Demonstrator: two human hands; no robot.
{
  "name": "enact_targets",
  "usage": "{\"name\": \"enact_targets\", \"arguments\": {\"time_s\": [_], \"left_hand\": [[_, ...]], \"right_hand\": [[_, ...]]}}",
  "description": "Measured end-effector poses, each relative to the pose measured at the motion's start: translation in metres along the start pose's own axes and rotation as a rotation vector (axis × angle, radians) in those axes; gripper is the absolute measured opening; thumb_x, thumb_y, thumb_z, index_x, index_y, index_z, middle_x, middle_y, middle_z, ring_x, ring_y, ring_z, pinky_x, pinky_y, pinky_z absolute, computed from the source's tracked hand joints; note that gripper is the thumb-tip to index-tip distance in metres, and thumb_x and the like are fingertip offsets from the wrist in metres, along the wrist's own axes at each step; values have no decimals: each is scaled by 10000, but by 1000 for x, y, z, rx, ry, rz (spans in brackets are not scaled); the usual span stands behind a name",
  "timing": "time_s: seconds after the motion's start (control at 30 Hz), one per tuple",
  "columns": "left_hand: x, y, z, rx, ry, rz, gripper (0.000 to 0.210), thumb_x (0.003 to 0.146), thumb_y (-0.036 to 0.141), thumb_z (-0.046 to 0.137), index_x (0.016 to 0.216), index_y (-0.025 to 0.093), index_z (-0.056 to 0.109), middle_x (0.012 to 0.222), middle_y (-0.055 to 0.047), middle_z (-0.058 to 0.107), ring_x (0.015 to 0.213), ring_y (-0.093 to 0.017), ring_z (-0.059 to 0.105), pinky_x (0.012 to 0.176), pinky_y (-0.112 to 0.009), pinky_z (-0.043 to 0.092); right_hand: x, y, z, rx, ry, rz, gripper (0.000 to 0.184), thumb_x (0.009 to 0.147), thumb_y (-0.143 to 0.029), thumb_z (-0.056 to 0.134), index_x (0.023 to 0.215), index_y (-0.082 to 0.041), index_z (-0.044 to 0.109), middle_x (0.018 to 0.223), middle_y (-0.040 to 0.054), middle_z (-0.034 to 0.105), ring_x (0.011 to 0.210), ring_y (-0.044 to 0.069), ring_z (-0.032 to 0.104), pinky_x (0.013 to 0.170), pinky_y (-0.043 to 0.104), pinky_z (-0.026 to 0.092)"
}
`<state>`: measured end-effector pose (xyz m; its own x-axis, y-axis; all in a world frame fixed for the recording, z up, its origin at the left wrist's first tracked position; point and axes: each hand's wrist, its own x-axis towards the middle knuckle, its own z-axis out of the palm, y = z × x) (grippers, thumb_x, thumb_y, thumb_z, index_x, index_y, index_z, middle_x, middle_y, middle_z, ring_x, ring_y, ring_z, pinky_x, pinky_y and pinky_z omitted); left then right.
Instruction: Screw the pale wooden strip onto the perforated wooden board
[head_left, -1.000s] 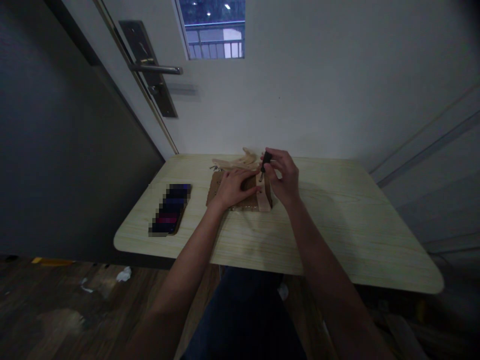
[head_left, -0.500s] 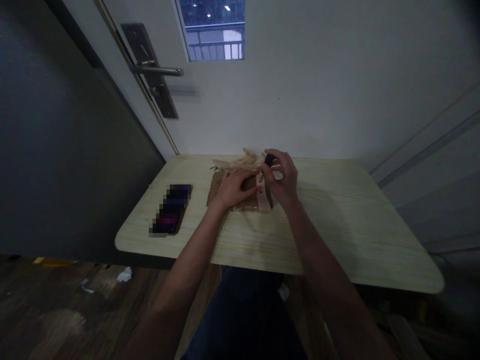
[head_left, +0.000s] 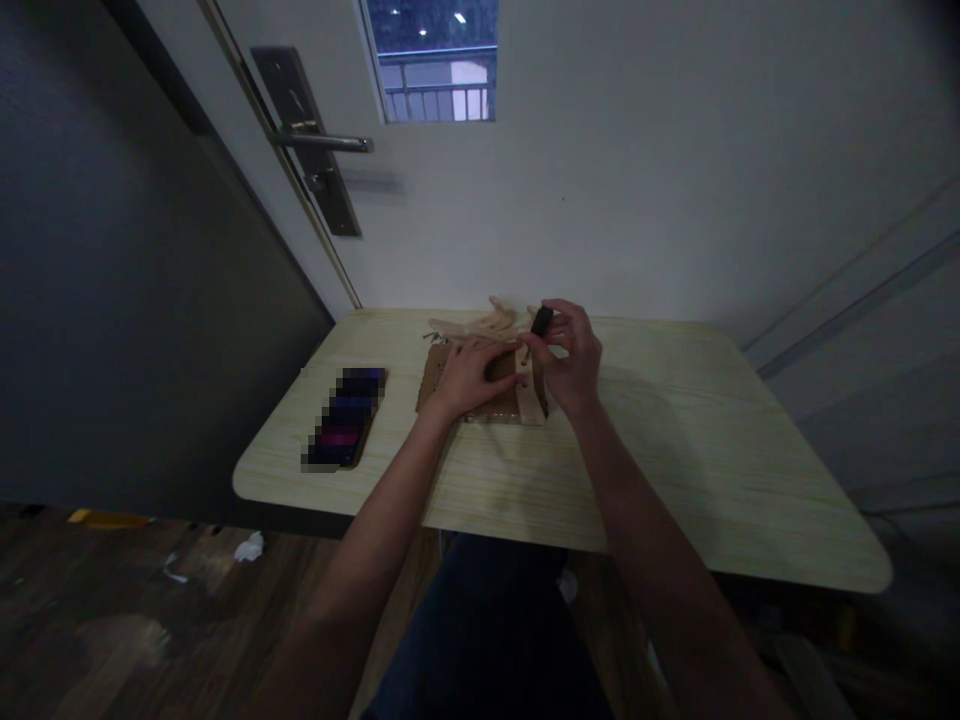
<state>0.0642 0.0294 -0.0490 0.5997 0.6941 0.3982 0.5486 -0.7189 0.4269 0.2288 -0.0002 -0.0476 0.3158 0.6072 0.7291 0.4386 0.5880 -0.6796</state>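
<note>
A small black-handled tool (head_left: 541, 321) is held at the far middle of a pale wooden tabletop (head_left: 675, 450), pinched between the thumb and fingers of the right hand (head_left: 571, 350), its shank angled down to a pale strip (head_left: 531, 402); whether the surface is pierced cannot be told. The strip is laid over the right end of a brown cardboard piece (head_left: 491, 408), which is pressed by the left hand (head_left: 471, 375), spread flat and closed on nothing. The tool is judged light and stiff, best gripped low on its handle, clear of the point; the strip, probably thin and bendable, is best steadied flat along its edges. Compared with one second earlier, the handle is leaned further right and more of the shank is covered by the thumb.
</note>
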Motion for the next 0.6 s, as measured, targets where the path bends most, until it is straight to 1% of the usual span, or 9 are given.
{"name": "enact_targets", "arguments": {"time_s": [0.17, 0.27, 0.37, 0.43, 0.47, 0.5, 0.6], "left_hand": [[1, -1, 1, -9, 0, -6, 448, 842, 454, 668, 1235, 244, 626, 1283, -63, 653, 1196, -285, 567, 1032, -471, 400], [3, -4, 1, -36, 10, -5, 335, 858, 422, 642, 1123, 218, 659, 1198, -61, 685, 1134, -267, 596, 999, -435, 437], [4, -5, 0, -132, 41, -39, 186, 909, 266, 519, 1016, 180, 645, 1059, -65, 709, 1003, -215, 641, 926, -370, 490], [4, -3, -3, -188, 85, -79, 186, 897, 177, 462, 988, 173, 623, 997, -58, 707, 937, -188, 655, 884, -332, 511], [5, -2, -5, -193, 112, -97, 181, 883, 161, 468, 983, 174, 618, 991, -55, 707, 929, -184, 657, 877, -324, 515], [5, -1, -7, -188, 143, -116, 174, 874, 162, 484, 983, 176, 618, 993, -52, 709, 926, -184, 660, 880, -322, 516], [12, -3, -13, -160, 177, -136, 157, 869, 169, 508, 955, 179, 639, 971, -47, 718, 932, -183, 662, 885, -323, 522]], "right_hand": [[1, 0, 0, 27, 110, 18, 476, 812, -521, 653, 1220, -325, 506, 939, 17, 610, 738, 135, 648, 578, 260, 590], [1, 2, -1, 8, 98, -5, 456, 859, -497, 597, 1268, -334, 481, 988, 35, 618, 771, 142, 659, 594, 263, 592], [0, 3, -1, -35, 79, -33, 438, 901, -456, 540, 1313, -328, 461, 1002, 49, 641, 790, 148, 665, 617, 273, 593], [0, 3, 0, -43, 76, -28, 437, 906, -447, 535, 1319, -327, 463, 997, 52, 657, 807, 154, 668, 628, 271, 588], [0, 3, 0, -39, 78, -20, 437, 903, -449, 540, 1316, -326, 467, 997, 52, 663, 820, 157, 670, 637, 271, 587], [-1, 2, 0, -31, 77, -10, 439, 901, -454, 542, 1314, -325, 469, 1002, 52, 667, 835, 160, 672, 651, 275, 588], [0, 1, -1, -14, 67, 9, 448, 905, -462, 529, 1324, -320, 456, 1029, 53, 669, 871, 167, 676, 682, 293, 590]]}}
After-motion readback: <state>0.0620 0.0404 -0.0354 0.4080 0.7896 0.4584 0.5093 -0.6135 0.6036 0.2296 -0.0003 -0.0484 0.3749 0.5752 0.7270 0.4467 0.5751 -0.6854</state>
